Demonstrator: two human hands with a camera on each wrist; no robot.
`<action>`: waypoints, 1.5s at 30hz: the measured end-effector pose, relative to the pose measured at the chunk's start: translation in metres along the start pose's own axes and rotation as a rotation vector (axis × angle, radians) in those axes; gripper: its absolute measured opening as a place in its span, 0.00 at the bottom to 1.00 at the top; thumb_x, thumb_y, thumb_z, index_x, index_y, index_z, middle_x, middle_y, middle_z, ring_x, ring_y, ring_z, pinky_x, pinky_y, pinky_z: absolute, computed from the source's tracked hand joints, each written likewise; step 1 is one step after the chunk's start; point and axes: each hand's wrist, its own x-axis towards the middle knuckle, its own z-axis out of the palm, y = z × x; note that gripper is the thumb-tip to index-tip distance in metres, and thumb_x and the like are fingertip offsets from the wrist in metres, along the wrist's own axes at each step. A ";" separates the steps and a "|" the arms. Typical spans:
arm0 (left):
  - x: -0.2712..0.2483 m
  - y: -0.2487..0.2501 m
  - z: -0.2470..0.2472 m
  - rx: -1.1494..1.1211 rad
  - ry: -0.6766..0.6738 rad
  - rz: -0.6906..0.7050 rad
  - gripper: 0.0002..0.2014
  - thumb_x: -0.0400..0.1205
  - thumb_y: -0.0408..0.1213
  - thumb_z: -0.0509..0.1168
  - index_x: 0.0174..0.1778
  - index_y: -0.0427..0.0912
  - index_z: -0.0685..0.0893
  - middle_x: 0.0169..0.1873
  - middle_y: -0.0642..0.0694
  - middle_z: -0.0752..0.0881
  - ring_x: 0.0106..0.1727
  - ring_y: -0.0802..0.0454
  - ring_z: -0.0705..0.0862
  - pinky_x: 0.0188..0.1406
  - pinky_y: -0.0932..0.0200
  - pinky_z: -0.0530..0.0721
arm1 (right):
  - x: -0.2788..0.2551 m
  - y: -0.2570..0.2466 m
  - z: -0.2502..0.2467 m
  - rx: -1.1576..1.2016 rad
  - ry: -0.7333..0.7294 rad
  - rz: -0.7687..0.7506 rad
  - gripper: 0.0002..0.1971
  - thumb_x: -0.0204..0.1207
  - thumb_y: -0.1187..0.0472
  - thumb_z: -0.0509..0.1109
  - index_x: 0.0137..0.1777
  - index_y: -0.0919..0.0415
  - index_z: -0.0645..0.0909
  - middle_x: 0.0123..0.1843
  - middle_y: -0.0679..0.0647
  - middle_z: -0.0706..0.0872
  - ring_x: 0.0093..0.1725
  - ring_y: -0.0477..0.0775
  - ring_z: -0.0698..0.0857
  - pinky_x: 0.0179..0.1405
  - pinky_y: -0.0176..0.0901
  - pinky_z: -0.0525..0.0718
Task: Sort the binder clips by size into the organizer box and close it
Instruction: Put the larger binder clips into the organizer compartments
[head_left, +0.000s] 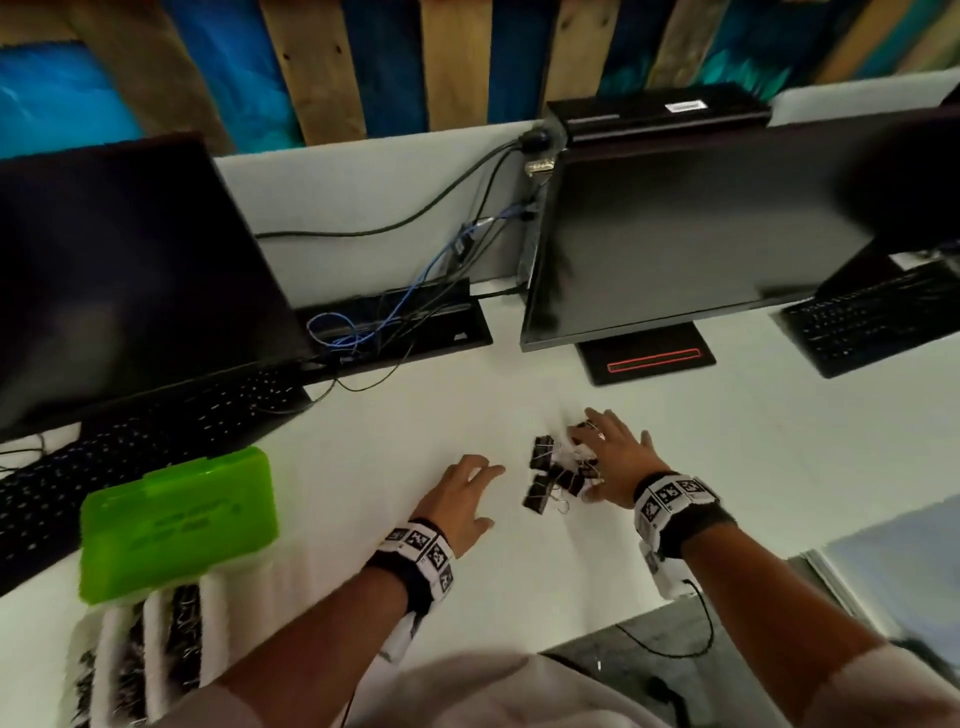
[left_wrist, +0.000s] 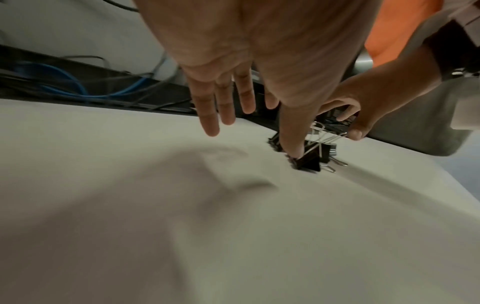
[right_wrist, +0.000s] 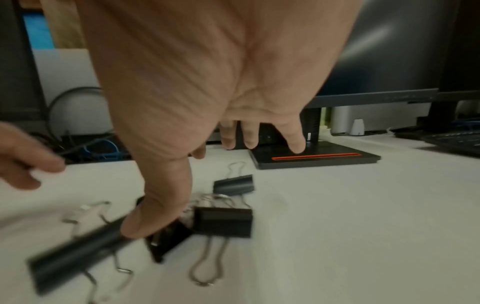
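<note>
A loose pile of black binder clips (head_left: 558, 475) of different sizes lies mid-table. My right hand (head_left: 613, 457) is spread flat over the pile's right side. In the right wrist view its thumb (right_wrist: 155, 216) presses on a small clip (right_wrist: 166, 240), beside a medium clip (right_wrist: 223, 222) and a blurred large one (right_wrist: 72, 257). My left hand (head_left: 470, 493) hovers just left of the pile, fingers straight and holding nothing, and its thumb (left_wrist: 292, 144) reaches toward the nearest clip (left_wrist: 309, 163). The organizer box (head_left: 119, 670) stands front left with its green lid (head_left: 176, 519) up and clips in its white compartments.
Two dark monitors (head_left: 130, 280) (head_left: 691, 223) stand at the back, with a tangle of cables (head_left: 405, 312) between them. A keyboard (head_left: 156, 447) lies beside the box. A monitor foot (head_left: 647, 358) sits just beyond the pile. The table's front edge (head_left: 613, 618) is near my right wrist.
</note>
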 end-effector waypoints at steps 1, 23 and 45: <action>0.013 0.010 0.003 0.023 -0.032 0.027 0.36 0.77 0.38 0.69 0.78 0.56 0.59 0.77 0.53 0.57 0.75 0.52 0.63 0.71 0.52 0.74 | 0.002 0.011 0.001 -0.010 -0.036 0.001 0.48 0.65 0.52 0.79 0.80 0.44 0.54 0.85 0.46 0.44 0.84 0.55 0.44 0.78 0.71 0.50; 0.087 0.058 0.009 -0.139 -0.250 0.032 0.14 0.73 0.34 0.73 0.53 0.38 0.84 0.53 0.47 0.75 0.57 0.47 0.77 0.61 0.52 0.77 | 0.006 0.031 0.015 0.281 0.136 -0.068 0.08 0.73 0.63 0.71 0.51 0.58 0.86 0.52 0.56 0.87 0.53 0.60 0.84 0.53 0.49 0.80; -0.047 -0.006 -0.030 -0.375 0.306 -0.162 0.08 0.83 0.41 0.62 0.40 0.41 0.78 0.29 0.59 0.77 0.33 0.61 0.73 0.33 0.72 0.68 | 0.018 -0.094 0.005 0.376 0.057 -0.221 0.04 0.69 0.62 0.75 0.41 0.51 0.88 0.38 0.49 0.89 0.38 0.45 0.84 0.37 0.21 0.74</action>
